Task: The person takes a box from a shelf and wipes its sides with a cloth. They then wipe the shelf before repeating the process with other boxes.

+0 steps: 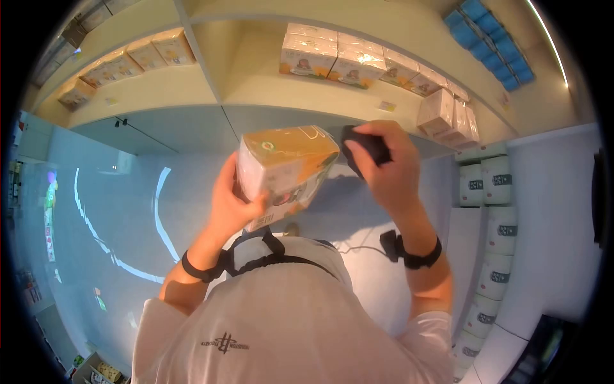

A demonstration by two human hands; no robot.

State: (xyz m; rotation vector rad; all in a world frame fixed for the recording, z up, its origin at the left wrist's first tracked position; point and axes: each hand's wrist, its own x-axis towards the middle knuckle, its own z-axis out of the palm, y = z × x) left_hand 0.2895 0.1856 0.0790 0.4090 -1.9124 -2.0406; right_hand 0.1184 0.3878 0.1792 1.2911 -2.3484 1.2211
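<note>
Between shelf (249,83) and shirt (275,307): 1 wrapped pack (291,163), left hand (229,201) clasping its side, fingers partly hidden. Right hand (391,169) pinching black device (366,148) just beside, thumb against fingers. Pack probably light, squashy, slick; grip broad sides gently.

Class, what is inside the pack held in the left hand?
Only the printed outside of the orange-and-white pack in the left hand shows; its contents are covered.
</note>
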